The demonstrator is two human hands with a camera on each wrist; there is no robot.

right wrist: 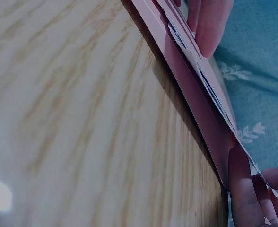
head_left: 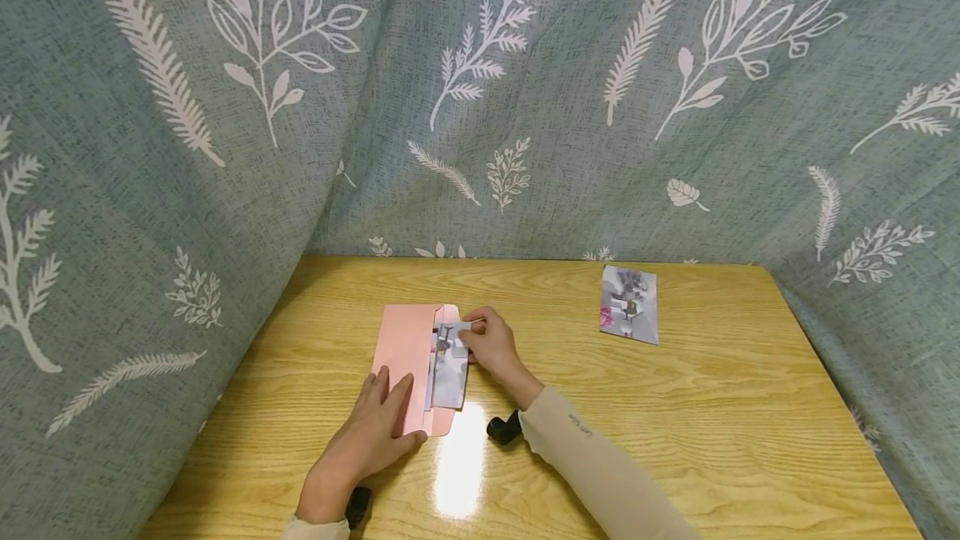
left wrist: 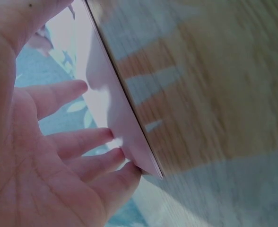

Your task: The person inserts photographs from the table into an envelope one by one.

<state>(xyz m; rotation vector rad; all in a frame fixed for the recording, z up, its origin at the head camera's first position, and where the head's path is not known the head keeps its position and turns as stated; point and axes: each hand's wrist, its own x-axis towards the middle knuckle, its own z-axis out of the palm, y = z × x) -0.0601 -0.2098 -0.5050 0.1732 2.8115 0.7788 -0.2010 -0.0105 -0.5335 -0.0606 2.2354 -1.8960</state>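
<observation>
A pink envelope (head_left: 401, 340) lies on the table with its flap (head_left: 442, 422) folded out to the right. From its opening sticks a grey printed card (head_left: 452, 377), partly inside the envelope. My right hand (head_left: 491, 348) pinches the card's outer edge near the far corner; in the right wrist view the thumb and fingers (right wrist: 243, 189) lie on either side of the card's edge. My left hand (head_left: 367, 432) rests on the envelope's near left part with fingers spread. In the left wrist view its fingertips (left wrist: 111, 135) touch the pink paper.
Another grey printed card (head_left: 628, 307) with a pink flower lies at the back right of the wooden table (head_left: 712, 415). A leaf-patterned curtain (head_left: 555, 173) hangs behind the table and along both sides. Light glares on the tabletop between the arms.
</observation>
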